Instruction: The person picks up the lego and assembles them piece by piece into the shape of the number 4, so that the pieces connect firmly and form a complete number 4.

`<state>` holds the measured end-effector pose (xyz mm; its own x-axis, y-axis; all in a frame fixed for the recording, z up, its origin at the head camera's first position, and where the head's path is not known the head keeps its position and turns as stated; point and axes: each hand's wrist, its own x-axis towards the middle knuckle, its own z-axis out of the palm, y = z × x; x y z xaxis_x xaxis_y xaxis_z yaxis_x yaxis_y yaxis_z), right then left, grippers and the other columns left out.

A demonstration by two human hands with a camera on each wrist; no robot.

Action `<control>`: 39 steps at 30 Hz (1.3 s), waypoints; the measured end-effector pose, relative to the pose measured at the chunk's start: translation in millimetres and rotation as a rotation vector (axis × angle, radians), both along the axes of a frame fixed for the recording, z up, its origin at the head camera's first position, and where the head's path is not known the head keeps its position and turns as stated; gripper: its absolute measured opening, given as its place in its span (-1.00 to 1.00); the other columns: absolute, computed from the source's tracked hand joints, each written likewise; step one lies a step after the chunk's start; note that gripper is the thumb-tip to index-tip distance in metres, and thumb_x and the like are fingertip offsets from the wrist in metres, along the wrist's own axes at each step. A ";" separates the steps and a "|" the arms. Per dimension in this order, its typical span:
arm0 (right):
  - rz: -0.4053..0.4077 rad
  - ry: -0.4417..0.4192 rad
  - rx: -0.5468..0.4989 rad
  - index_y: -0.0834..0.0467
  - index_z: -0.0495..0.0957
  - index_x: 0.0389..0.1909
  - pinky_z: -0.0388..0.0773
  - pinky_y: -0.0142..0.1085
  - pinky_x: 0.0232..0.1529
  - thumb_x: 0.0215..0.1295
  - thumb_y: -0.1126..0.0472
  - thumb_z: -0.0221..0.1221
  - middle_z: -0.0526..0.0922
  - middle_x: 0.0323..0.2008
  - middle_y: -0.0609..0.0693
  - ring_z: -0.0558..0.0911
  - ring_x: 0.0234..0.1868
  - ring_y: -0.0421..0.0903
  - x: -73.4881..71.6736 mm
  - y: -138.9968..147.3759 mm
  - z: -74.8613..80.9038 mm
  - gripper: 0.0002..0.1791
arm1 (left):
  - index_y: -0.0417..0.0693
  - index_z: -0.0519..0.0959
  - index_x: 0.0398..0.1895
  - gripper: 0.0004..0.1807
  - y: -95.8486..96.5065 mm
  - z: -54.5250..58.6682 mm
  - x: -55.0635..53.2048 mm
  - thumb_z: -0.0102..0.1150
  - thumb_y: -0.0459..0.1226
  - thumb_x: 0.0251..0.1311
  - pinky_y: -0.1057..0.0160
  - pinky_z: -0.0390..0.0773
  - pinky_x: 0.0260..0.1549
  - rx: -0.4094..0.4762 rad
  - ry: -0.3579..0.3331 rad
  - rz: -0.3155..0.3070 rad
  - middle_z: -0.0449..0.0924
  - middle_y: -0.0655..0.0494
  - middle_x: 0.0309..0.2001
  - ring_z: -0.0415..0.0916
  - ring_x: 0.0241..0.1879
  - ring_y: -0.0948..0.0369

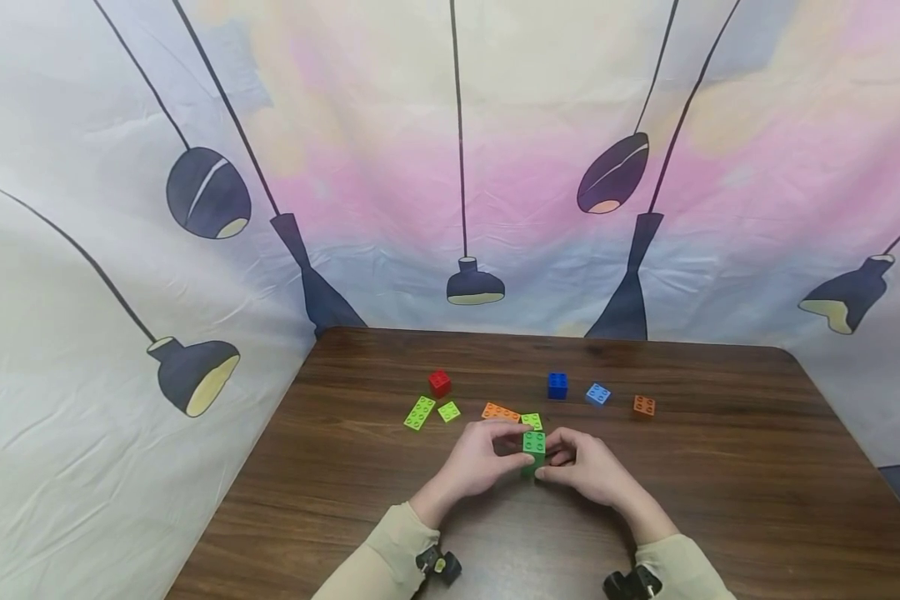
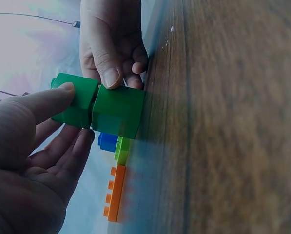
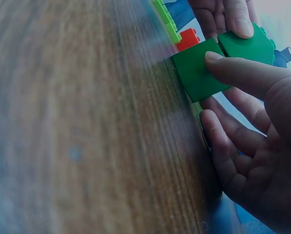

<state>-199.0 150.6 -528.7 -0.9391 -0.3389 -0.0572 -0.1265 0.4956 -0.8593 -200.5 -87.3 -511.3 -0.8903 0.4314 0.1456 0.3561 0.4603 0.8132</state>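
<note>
Two green toy building bricks stand one above the other between my hands, near the middle of the table. My left hand pinches the upper green brick, its thumb flat on the near face. Lower down, my right hand grips the lower green brick between thumb and fingers, close to the tabletop. A thin dark gap runs between the bricks in the left wrist view, and the upper one looks slightly tilted there. Whether their studs are engaged is hidden.
Behind the hands lie an orange brick and a lime brick. Farther left are a red brick and lime pieces. Dark blue, light blue and brownish-orange bricks are spread toward the right on the wooden table.
</note>
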 end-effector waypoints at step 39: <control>0.028 0.045 -0.034 0.03 0.70 0.01 0.69 -0.28 -0.08 0.27 0.04 0.54 0.75 -0.09 -0.11 0.72 -0.09 -0.13 -1.3 4.2 2.1 -0.64 | -0.03 0.75 0.16 -0.63 3.6 3.6 4.3 0.52 -0.20 0.32 0.28 0.67 0.01 0.000 -0.014 0.023 0.76 0.18 0.06 0.70 -0.06 0.33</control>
